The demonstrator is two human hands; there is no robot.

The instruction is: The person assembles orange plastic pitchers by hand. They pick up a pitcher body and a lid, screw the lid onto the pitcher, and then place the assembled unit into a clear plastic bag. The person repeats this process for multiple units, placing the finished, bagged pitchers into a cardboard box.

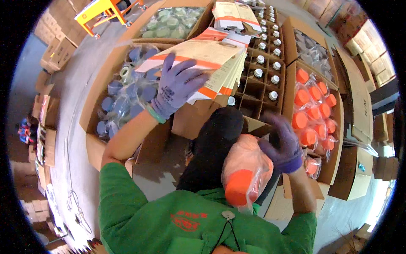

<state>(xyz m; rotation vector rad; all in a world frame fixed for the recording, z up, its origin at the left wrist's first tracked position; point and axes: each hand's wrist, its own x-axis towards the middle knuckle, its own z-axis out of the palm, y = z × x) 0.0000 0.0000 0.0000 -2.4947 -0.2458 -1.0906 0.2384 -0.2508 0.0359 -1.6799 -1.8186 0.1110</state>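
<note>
My left hand (179,84), in a purple glove, lies with fingers spread against the near left side of a stack of cream and orange printed sheets (203,55). Whether its hidden thumb pinches a sheet does not show. Over my lap rests an orange-capped container (247,169) wrapped in clear plastic. Just to its right is my gloved right hand (283,142), somewhat blurred, its fingers and thumb curved apart. The thumb is close to the wrap; contact cannot be made out. White-capped bottles (259,59) stand in a divided carton (253,89) ahead.
A carton of blue-lidded bagged containers (114,91) is at the left, with green-lidded ones (171,25) behind it. Orange-lidded containers (313,99) fill a carton at the right, and clear bagged pieces (311,48) sit beyond. An orange machine frame (99,15) stands far left.
</note>
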